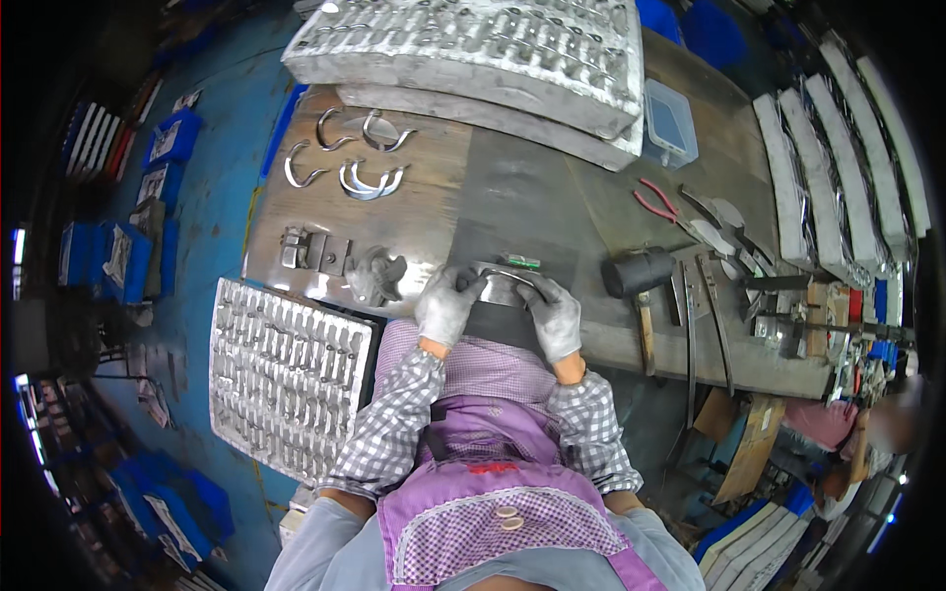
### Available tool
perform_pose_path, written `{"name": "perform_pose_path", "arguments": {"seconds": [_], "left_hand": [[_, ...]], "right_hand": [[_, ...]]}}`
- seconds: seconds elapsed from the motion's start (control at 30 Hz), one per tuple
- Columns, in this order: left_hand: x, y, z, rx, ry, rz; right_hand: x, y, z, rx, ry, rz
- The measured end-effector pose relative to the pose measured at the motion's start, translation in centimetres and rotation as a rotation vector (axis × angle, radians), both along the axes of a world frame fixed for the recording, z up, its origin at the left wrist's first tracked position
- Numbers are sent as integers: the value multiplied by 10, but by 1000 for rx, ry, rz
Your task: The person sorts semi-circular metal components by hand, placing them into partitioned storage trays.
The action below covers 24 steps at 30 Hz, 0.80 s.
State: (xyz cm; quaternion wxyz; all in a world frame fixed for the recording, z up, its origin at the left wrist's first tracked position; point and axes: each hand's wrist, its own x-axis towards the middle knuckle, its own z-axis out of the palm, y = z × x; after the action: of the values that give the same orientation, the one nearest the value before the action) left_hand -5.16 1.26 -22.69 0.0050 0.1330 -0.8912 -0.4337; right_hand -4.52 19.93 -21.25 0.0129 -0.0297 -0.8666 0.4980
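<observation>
Hands: left hand (448,305) and right hand (554,315), gloved, fingers curled, pinching opposite ends of curved metal piece (505,284).
Forearms: rise from six o'clock, converging.
Mallet (639,274): three o'clock.

Two gloved hands, the left hand (446,305) and the right hand (554,317), close their fingers (463,284) on one curved metal piece (505,286). Beyond the fingers and off to the left lie four loose curved metal hooks (347,158) on the worktop (512,187). To the right of the fingers sit one black mallet (639,276) and one pair of red-handled pliers (655,202). One clear plastic box (670,123) stands farther off. Two grey trays of small parts show: one tray (286,369) left of the fingers, another tray (473,49) far beyond them.
</observation>
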Motion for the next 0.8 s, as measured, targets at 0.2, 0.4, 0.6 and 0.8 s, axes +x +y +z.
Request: {"name": "perform_pose_path", "arguments": {"seconds": [0.2, 0.4, 0.6, 0.8], "left_hand": [[-14, 1, -6, 72, -48, 10], [-16, 3, -4, -19, -98, -55], [-12, -1, -9, -14, -118, -77], [-13, -11, -5, -95, -216, -113]], "right_hand": [[1, 25, -31, 177, 253, -91], [2, 27, -47, 161, 297, -107], [3, 27, -45, 104, 292, -116], [3, 16, -37, -63, 106, -121]]}}
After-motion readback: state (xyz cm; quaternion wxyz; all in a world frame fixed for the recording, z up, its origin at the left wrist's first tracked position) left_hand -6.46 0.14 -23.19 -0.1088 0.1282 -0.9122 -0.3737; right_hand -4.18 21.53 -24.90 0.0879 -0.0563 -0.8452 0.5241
